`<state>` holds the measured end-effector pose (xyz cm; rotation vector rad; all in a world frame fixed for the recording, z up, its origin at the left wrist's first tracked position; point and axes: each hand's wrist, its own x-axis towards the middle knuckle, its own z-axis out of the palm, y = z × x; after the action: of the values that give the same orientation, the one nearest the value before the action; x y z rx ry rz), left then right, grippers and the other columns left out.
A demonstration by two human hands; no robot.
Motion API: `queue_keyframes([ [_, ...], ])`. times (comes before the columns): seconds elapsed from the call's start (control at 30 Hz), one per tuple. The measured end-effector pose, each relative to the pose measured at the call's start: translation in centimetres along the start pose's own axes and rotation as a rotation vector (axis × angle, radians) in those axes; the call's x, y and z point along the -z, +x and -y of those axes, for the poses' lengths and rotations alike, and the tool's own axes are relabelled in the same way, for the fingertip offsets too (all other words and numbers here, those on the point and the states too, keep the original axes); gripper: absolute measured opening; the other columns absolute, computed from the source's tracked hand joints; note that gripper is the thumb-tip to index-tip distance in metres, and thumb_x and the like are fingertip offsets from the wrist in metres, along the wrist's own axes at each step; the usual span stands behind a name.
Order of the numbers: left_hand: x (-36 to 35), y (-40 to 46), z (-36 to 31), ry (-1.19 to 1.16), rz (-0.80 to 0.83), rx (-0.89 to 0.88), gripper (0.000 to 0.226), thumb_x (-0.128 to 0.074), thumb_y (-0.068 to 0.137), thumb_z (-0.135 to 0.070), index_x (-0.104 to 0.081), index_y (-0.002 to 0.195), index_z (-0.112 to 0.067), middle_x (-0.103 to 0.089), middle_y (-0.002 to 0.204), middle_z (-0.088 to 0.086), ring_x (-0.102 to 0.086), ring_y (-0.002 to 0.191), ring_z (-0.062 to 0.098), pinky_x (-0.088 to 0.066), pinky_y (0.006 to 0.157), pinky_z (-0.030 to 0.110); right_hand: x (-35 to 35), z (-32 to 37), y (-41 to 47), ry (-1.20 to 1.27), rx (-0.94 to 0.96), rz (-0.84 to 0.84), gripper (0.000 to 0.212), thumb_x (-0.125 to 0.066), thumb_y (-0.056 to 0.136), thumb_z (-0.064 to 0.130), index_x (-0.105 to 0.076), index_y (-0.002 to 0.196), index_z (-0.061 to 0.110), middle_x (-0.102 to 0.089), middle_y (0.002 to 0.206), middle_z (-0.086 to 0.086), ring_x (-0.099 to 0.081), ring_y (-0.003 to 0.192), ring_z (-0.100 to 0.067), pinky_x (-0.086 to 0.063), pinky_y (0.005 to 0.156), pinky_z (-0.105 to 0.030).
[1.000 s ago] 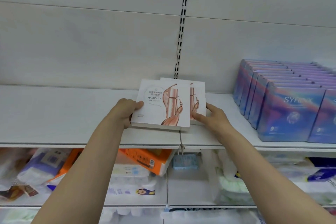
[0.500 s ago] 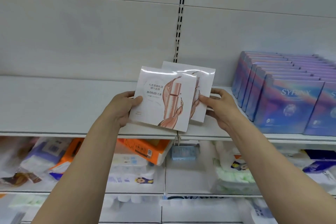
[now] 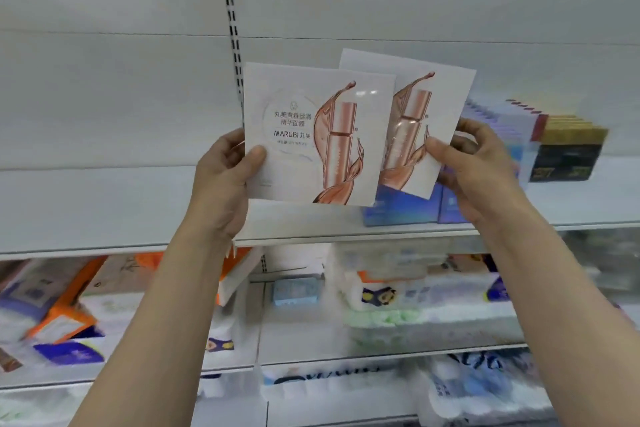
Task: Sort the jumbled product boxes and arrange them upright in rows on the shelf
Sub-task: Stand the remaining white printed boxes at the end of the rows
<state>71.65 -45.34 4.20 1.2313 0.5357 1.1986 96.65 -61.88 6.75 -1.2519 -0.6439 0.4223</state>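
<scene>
Two flat white boxes printed with a rose-gold bottle are held up in the air in front of the white shelf [image 3: 104,211]. My left hand [image 3: 225,180] grips the front white box [image 3: 311,135] by its left edge, thumb on its face. My right hand [image 3: 474,166] grips the rear white box [image 3: 415,121] by its right edge. The rear box is tilted and partly hidden behind the front one. Blue-purple boxes [image 3: 405,206] stand in a row on the shelf behind them, mostly hidden.
Black and gold boxes [image 3: 568,152] stand on the shelf at the far right. The left half of the shelf is bare. Lower shelves hold tissue packs and orange packages [image 3: 69,315]. A slotted upright [image 3: 230,10] runs up the back panel.
Both hands lifted the two white boxes off the shelf, raised them to face me and drew them apart. The view has shifted right, showing the black and gold boxes.
</scene>
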Motion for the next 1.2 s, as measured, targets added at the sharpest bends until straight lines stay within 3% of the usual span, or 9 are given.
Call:
queue_keyframes([
  [0.17,-10.3,-4.3,2.4,-0.064,0.070,-0.018,0.031,-0.058,0.091,0.003,-0.058,0.118,-0.012,-0.070,0.107,0.002,-0.065,0.106,0.017,-0.052,0.092,0.029,12.1,1.7,-1.8,-0.039,0.022,-0.101,0.047,-0.073,0.085,0.003,-0.052,0.125,0.016,-0.070,0.115,-0.008,-0.071,0.100,-0.022,-0.061,0.075,-0.039],
  [0.3,-18.2,-6.8,5.5,-0.101,0.127,0.010,0.030,-0.059,0.092,-0.001,-0.059,0.119,-0.015,-0.070,0.112,-0.001,-0.065,0.109,0.016,-0.054,0.091,0.029,21.2,2.3,-3.0,-0.085,0.035,-0.182,0.048,-0.075,0.084,0.004,-0.053,0.125,0.016,-0.070,0.113,-0.007,-0.073,0.096,-0.020,-0.059,0.071,-0.034],
  [0.5,-28.8,-8.9,9.7,-0.169,0.175,0.104,0.031,-0.057,0.092,0.002,-0.055,0.122,-0.007,-0.067,0.114,0.005,-0.064,0.107,0.016,-0.052,0.089,0.027,32.6,2.3,-2.9,-0.098,0.019,-0.302,0.042,-0.077,0.082,0.010,-0.056,0.116,0.023,-0.074,0.104,0.001,-0.075,0.088,-0.020,-0.060,0.064,-0.032],
  [0.6,-33.5,-8.4,11.7,-0.162,0.222,0.126,0.026,-0.059,0.091,0.001,-0.060,0.112,-0.014,-0.069,0.110,0.002,-0.067,0.101,0.012,-0.053,0.081,0.023,37.0,1.8,-1.6,-0.080,0.024,-0.353,0.043,-0.078,0.080,0.009,-0.057,0.114,0.024,-0.075,0.098,0.003,-0.075,0.088,-0.019,-0.060,0.066,-0.033],
  [0.73,-40.1,-6.9,15.1,-0.144,0.271,0.141,0.024,-0.062,0.090,-0.002,-0.062,0.110,-0.015,-0.070,0.109,0.002,-0.067,0.101,0.016,-0.055,0.082,0.029,42.3,1.1,1.3,-0.112,0.039,-0.408,0.045,-0.078,0.077,0.010,-0.057,0.114,0.023,-0.076,0.098,0.003,-0.074,0.090,-0.020,-0.061,0.070,-0.038],
  [0.87,-47.4,-4.0,18.5,-0.184,0.306,0.183,0.025,-0.063,0.090,-0.003,-0.061,0.109,-0.018,-0.070,0.106,0.000,-0.068,0.099,0.013,-0.055,0.078,0.024,47.6,1.8,5.6,-0.147,0.053,-0.457,0.041,-0.076,0.081,0.006,-0.057,0.114,0.022,-0.076,0.094,0.004,-0.074,0.088,-0.022,-0.060,0.069,-0.037],
  [0.97,-52.6,-1.6,20.6,-0.210,0.314,0.209,0.025,-0.062,0.090,-0.002,-0.060,0.111,-0.016,-0.070,0.105,0.000,-0.069,0.097,0.013,-0.056,0.076,0.025,51.2,2.6,9.6,-0.169,0.045,-0.455,0.041,-0.076,0.082,0.005,-0.057,0.116,0.020,-0.075,0.100,-0.002,-0.074,0.090,-0.023,-0.060,0.071,-0.038],
  [1.2,-59.9,2.6,23.8,-0.218,0.272,0.253,0.031,-0.061,0.091,0.000,-0.057,0.120,-0.012,-0.067,0.119,0.008,-0.066,0.109,0.022,-0.053,0.094,0.044,56.9,2.5,18.4,-0.182,0.035,-0.349,0.045,-0.075,0.084,0.004,-0.056,0.123,0.014,-0.072,0.111,-0.007,-0.073,0.095,-0.024,-0.060,0.072,-0.036],
])
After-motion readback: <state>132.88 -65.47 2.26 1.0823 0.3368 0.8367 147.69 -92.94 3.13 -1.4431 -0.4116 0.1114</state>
